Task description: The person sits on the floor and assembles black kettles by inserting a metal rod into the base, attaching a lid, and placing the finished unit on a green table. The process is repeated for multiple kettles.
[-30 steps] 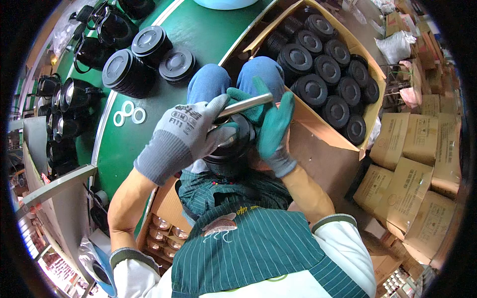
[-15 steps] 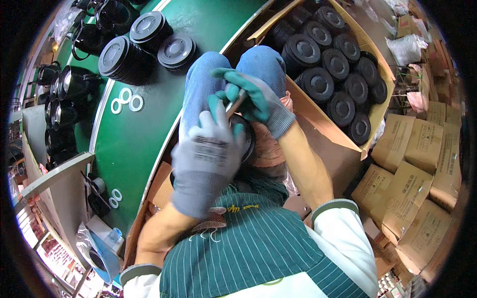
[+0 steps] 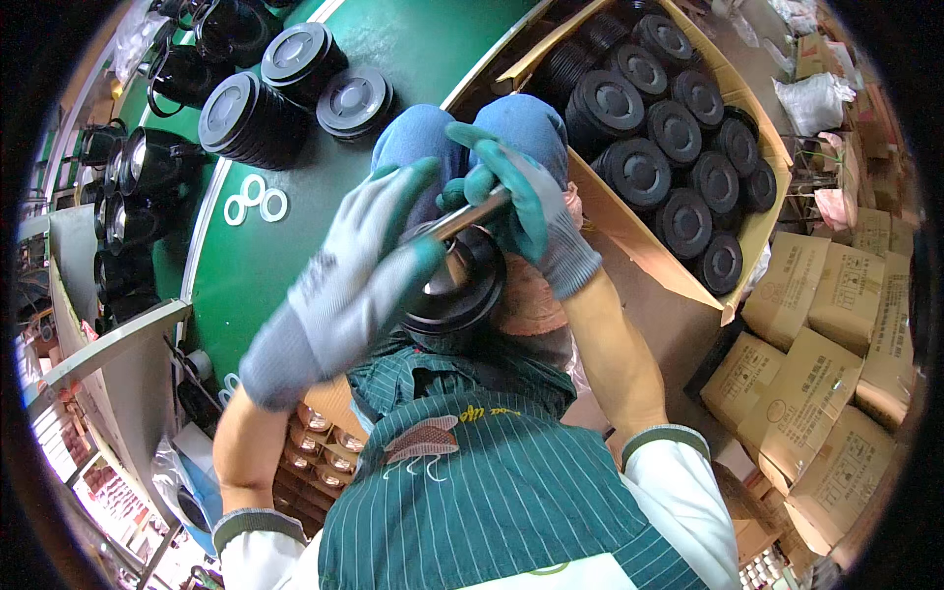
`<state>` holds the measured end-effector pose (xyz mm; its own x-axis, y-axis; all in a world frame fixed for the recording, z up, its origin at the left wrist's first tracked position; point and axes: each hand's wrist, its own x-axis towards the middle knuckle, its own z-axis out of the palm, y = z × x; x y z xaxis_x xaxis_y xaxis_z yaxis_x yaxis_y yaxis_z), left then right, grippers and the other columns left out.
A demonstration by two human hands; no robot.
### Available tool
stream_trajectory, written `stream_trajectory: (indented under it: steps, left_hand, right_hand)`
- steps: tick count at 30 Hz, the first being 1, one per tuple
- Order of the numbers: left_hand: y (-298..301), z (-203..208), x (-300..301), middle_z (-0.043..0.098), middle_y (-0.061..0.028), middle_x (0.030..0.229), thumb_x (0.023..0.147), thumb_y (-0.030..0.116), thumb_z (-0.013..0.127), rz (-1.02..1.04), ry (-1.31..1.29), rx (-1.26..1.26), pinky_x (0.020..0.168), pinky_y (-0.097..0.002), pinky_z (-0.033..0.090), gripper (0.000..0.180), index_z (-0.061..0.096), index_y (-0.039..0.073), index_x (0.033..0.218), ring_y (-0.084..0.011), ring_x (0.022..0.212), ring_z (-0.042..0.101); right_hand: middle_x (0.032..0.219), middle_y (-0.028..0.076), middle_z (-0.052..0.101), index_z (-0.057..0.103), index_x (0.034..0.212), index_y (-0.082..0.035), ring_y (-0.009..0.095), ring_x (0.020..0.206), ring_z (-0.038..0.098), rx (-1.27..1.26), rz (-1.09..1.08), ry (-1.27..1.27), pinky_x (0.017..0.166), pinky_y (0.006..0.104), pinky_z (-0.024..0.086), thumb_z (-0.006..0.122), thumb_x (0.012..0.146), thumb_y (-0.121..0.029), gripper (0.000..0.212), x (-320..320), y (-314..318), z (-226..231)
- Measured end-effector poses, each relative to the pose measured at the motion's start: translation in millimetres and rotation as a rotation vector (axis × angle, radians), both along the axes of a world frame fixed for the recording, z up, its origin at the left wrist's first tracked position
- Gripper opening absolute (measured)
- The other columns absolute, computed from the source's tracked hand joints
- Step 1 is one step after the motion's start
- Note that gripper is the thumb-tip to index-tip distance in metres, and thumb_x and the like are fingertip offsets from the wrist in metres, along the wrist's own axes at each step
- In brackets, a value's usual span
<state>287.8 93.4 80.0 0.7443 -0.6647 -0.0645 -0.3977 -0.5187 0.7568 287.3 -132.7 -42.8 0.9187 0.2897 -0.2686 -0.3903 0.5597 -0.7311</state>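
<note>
My right hand [image 3: 526, 206], in a grey glove with green fingertips, is closed round a thin shiny metal piece [image 3: 470, 216], perhaps seen edge-on; its exact kind is unclear. Its left end comes close to the thumb of my left hand [image 3: 354, 256]; whether they touch I cannot tell. That hand, gloved alike and a little blurred, has its fingers apart. Below both hands, at my lap, sits a round black container [image 3: 447, 315] with a shiny metal part showing at its top. My left hand hides part of it.
Stacked black lids [image 3: 251, 118] and white rings [image 3: 254, 189] lie on the green table [image 3: 275, 231] to the left, with black pots [image 3: 147, 162] beyond. An open carton [image 3: 629, 246] of black lids stands right of my knees. Closed cardboard boxes [image 3: 801, 379] are piled farther right.
My left hand has swung left and down, away from my right hand, and its fingers have spread. More of the metal piece and the black container now shows.
</note>
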Motion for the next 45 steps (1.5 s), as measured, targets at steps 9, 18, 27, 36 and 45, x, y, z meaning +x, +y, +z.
stream_trajectory:
  steps: [9, 18, 27, 36, 45]
  left_hand:
    - [-94.1, 17.4, -75.2, 0.034, -0.0242, 0.165, 0.097, 0.064, 0.05, -0.013, -0.222, 0.156, 0.125, -0.0619, 0.012, 0.095, 0.03, -0.003, 0.161, -0.0432, 0.156, 0.025]
    - [-14.1, -4.6, -50.8, 0.046, -0.0323, 0.15, 0.094, 0.062, 0.058, 0.266, -0.385, 0.32, 0.118, -0.0612, 0.032, 0.097, 0.035, -0.01, 0.154, -0.051, 0.144, 0.041]
    - [11.7, -25.7, 4.9, 0.072, -0.0235, 0.103, 0.105, 0.045, 0.044, 0.164, -0.011, 0.02, 0.086, -0.0421, 0.054, 0.058, 0.057, 0.002, 0.143, -0.0386, 0.095, 0.072]
    - [13.8, -50.2, 55.3, 0.076, -0.0222, 0.106, 0.108, 0.025, 0.04, -0.149, 0.142, -0.207, 0.089, -0.0398, 0.059, 0.042, 0.065, -0.001, 0.129, -0.0345, 0.097, 0.076]
    - [-8.4, -76.7, 83.0, 0.066, -0.0177, 0.072, 0.107, 0.037, 0.047, -0.224, 0.198, -0.059, 0.064, -0.0405, 0.053, 0.043, 0.07, 0.002, 0.1, -0.0343, 0.066, 0.066]
  right_hand:
    - [0.116, 0.009, 0.069, 0.056, 0.144, -0.003, 0.016, 0.106, 0.068, -0.436, 0.415, -0.536, 0.095, 0.0298, 0.056, 0.047, 0.11, -0.026, 0.042, 40.5, 21.0, -41.0]
    - [0.133, 0.017, 0.067, 0.061, 0.131, 0.0, 0.027, 0.113, 0.071, -0.153, 0.277, 0.016, 0.094, 0.0359, 0.057, 0.055, 0.105, -0.022, 0.035, 15.4, 4.5, -23.9]
    - [0.128, 0.019, 0.067, 0.059, 0.13, 0.001, 0.036, 0.121, 0.064, 0.418, -0.097, -0.043, 0.111, 0.0487, 0.05, 0.054, 0.107, -0.031, 0.04, -63.1, -1.3, -13.3]
    - [0.065, 0.007, 0.067, 0.069, 0.066, -0.006, 0.032, 0.079, 0.066, -0.22, 0.002, -0.665, 0.113, 0.0567, 0.04, 0.053, 0.106, -0.035, 0.051, -62.9, -9.8, 30.0]
    - [0.069, 0.0, 0.053, 0.066, 0.067, -0.015, 0.026, 0.088, 0.066, -0.613, 0.557, -1.241, 0.102, 0.0575, 0.052, 0.083, 0.065, -0.034, 0.026, -21.8, -19.7, 58.3]
